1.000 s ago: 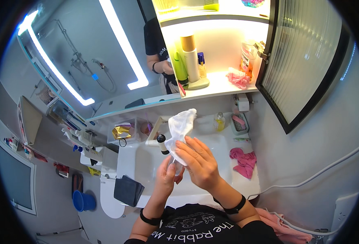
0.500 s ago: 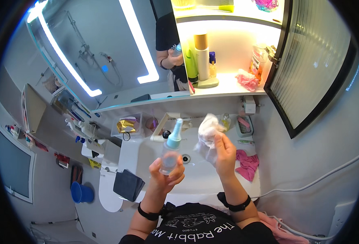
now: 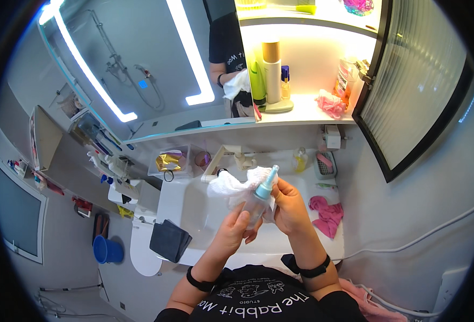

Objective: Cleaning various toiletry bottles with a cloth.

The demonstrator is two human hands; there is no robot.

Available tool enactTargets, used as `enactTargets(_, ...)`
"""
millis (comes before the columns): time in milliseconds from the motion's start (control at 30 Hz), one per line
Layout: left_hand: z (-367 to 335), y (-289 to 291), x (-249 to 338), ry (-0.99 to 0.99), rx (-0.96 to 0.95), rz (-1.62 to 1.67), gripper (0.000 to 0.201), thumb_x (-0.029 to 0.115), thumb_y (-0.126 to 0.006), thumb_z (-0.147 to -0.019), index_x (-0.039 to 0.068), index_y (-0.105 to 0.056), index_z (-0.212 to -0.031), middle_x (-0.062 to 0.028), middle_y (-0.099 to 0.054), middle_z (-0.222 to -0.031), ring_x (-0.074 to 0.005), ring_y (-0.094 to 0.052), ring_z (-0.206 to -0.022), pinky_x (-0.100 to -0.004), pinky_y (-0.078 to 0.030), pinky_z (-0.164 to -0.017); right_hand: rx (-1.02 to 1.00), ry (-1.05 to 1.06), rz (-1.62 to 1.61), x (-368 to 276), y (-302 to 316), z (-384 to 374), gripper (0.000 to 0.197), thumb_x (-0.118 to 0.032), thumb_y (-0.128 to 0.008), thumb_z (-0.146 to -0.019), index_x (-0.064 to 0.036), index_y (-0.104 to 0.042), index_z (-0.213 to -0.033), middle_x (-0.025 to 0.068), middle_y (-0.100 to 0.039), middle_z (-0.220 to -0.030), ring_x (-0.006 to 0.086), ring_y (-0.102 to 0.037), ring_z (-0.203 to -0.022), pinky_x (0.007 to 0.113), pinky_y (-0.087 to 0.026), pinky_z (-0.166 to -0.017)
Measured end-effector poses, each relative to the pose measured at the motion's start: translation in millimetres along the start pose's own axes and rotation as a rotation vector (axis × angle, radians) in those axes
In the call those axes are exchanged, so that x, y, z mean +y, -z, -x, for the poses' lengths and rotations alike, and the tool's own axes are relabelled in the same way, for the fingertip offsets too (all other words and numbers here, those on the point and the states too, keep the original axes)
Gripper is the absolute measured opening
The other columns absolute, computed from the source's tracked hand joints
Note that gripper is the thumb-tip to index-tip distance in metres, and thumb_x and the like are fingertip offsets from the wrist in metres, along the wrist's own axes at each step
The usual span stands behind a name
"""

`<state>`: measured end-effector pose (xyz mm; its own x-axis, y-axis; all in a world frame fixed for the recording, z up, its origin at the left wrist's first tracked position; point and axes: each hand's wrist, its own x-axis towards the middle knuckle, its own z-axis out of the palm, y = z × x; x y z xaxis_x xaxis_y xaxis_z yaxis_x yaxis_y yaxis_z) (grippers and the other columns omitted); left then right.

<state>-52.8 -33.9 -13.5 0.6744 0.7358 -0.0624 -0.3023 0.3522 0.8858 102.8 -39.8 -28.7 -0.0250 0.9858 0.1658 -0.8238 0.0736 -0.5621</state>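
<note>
Over the white sink point(image 3: 204, 214), my left hand point(image 3: 232, 228) is wrapped round the lower body of a clear bottle point(image 3: 254, 206) with a light blue nozzle top. The bottle leans with its tip toward the upper right. My right hand point(image 3: 290, 208) is closed on a white cloth point(image 3: 234, 185) right beside the bottle. The cloth lies behind the bottle's neck and hangs out to its left, touching it. Part of the cloth is hidden behind the bottle and my right fingers.
Behind the basin stand a white faucet point(image 3: 229, 153), a clear box point(image 3: 171, 161) and a small yellowish bottle point(image 3: 299, 159). A pink cloth point(image 3: 327, 216) lies on the right rim, a dark grey folded cloth point(image 3: 170, 241) at the left. The open cabinet door point(image 3: 414, 80) juts out above right.
My hands have come together. The bottle moved right and tilted, and the white cloth swung behind and round it, spreading to the left.
</note>
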Motion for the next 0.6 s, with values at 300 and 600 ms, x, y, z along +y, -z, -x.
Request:
enactTargets(300,-23,30,-22,-0.337,0.602,-0.993,0.036,0.024,-0.062,-0.089,0.000,-0.049,-0.113,-0.0127,-0.061,-0.081,-0.0188,-0.059,-0.063,-0.0314,-0.048,-0.058,0.331,0.053,0.153,19,-13,-2,0.029,-0.013,-0.048,-0.097,0.0056,-0.055,-0.118,0.0073,-0.063,-0.103,0.0108,-0.059,-0.089,0.024,-0.046,-0.080)
enactTargets(600,2,22,0,-0.122,0.281,-0.403,0.032,0.024,-0.038,-0.098,0.002,-0.046,-0.120,-0.0075,-0.058,-0.082,-0.0131,-0.060,-0.067,-0.0237,-0.048,-0.055,-0.086,0.721,1.304,17,-30,-6,0.040,0.002,-0.059,-0.079,-0.0051,-0.059,-0.118,0.0149,-0.063,-0.110,0.0350,-0.058,-0.101,0.039,-0.047,-0.086)
